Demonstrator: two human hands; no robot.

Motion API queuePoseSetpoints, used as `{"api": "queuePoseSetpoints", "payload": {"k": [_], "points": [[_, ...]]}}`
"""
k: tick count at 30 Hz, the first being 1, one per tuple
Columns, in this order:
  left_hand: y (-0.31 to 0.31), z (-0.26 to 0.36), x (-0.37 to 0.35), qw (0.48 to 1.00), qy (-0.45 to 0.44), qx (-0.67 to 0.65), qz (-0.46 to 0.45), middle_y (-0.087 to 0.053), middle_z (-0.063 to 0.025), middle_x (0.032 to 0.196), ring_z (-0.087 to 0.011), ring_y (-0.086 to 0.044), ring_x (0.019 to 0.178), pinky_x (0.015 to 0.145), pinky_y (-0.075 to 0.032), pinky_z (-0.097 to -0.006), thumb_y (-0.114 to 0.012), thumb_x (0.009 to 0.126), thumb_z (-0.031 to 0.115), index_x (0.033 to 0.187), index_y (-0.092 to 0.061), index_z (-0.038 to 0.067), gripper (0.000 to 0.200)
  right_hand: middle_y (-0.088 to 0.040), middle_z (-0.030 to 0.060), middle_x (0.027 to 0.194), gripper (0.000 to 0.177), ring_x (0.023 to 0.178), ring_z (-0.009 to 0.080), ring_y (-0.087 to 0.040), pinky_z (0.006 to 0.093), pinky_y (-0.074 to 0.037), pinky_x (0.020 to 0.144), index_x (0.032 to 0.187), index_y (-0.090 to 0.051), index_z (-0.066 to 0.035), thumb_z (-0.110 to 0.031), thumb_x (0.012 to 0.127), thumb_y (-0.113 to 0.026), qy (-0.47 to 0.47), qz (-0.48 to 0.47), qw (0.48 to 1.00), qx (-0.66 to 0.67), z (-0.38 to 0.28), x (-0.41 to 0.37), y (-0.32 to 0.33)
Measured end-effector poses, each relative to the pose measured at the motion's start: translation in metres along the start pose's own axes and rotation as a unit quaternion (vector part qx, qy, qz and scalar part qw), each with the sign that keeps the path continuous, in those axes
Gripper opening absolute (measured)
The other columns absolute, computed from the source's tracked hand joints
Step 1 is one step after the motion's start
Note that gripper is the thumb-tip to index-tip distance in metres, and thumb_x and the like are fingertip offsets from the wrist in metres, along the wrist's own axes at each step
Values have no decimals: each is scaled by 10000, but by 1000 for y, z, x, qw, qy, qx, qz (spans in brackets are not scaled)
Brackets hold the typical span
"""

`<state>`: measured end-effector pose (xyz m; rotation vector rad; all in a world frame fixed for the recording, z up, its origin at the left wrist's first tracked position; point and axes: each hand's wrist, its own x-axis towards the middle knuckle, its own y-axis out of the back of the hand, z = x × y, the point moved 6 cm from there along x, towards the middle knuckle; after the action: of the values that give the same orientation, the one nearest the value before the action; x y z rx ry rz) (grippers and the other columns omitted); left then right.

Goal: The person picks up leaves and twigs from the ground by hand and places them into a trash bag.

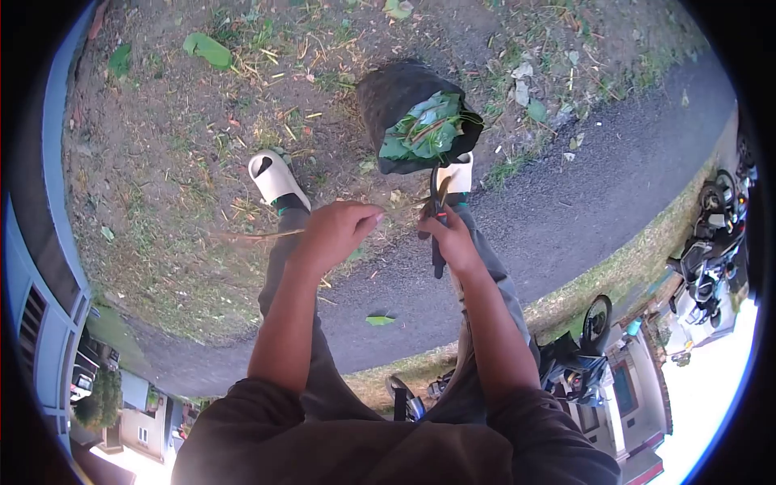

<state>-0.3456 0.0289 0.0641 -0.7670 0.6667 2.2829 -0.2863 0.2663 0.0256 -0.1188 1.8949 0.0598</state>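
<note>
My left hand (339,230) is closed, with a thin dry stem (263,237) sticking out to the left from beneath it. In my right hand (454,238) is a pair of pruning shears (440,217) with black handles and a small red part; the blades point away from me. Some brownish plant pieces show beside the blades. Just beyond the shears a black bag (396,93) lies tilted on the ground, its mouth towards me, packed with cut green leaves (424,128).
My feet, in pale clogs (277,178), stand apart on dirt strewn with leaves and straw. A paved strip (598,198) crosses beneath my legs. Motorcycles (707,259) are parked at the right, and a blue-grey structure (40,267) edges the left.
</note>
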Motion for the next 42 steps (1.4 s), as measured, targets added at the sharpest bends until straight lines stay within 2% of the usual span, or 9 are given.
{"api": "queuePoseSetpoints", "payload": {"k": [4,6,7,9,14,23,28,38,42], "points": [[-7,4,2,998,10,41,47,-755,-185,987,-362,-729,861,741,-555,-442,-661,1041,268,1172,-772,81,254,-642,23,917,366,851,136,-577,282,-456,797,1149,-661,-31,-256,868,-729,-66,14,997,-34,12,5,14],[4,3,3,986,17,-2,164,-755,-187,953,-349,-729,811,720,-548,-433,-667,1036,245,1197,-771,77,254,-631,16,885,416,802,131,-560,275,-445,748,1153,-662,-10,-295,857,-730,-64,18,997,-40,16,9,13],[7,5,4,986,19,-2,164,-755,-187,953,-349,-729,811,720,-548,-433,-667,1036,245,1197,-771,77,254,-633,29,880,460,808,139,-568,283,-445,738,1142,-663,20,-329,850,-726,-79,15,997,-10,17,8,11],[-9,6,8,997,59,-56,8,-749,-196,902,-337,-720,756,702,-536,-424,-678,1030,228,1208,-773,71,255,-632,31,879,470,805,136,-569,284,-447,734,1143,-662,28,-334,850,-726,-71,9,996,-44,4,1,13],[-19,4,7,999,6,-49,2,-734,-203,854,-337,-707,723,691,-524,-420,-689,1024,226,1198,-774,57,257,-657,58,818,242,760,165,-655,303,-504,710,1012,-670,-15,-225,896,-709,-80,-36,996,2,-6,3,17],[-5,-9,6,998,-13,-60,15,-747,-197,978,-358,-714,847,783,-554,-433,-673,1019,206,1265,-731,54,295,-625,58,709,227,582,176,-643,324,-528,569,862,-647,-4,-215,869,-732,-86,23,996,31,-11,5,9],[31,-28,-11,998,38,57,-12,-735,-192,1003,-376,-714,942,851,-552,-471,-647,1025,254,1318,-688,76,345,-650,94,743,239,606,213,-656,364,-544,582,912,-642,-11,-247,912,-681,-80,11,996,32,-20,15,1],[112,5,-45,995,-91,34,-33,-732,-165,1062,-376,-707,1012,874,-550,-480,-635,1017,216,1217,-745,83,264,-647,132,842,238,780,279,-659,446,-588,801,1019,-589,-70,-288,938,-643,-130,-34,969,209,-27,-54,-64],[142,27,-46,979,-108,173,29,-749,-138,1099,-364,-710,1025,884,-555,-488,-671,984,183,1188,-772,108,240,-624,104,834,271,797,274,-640,441,-568,833,990,-574,-83,-327,907,-655,-71,-68,952,291,-33,-6,-83]]}}
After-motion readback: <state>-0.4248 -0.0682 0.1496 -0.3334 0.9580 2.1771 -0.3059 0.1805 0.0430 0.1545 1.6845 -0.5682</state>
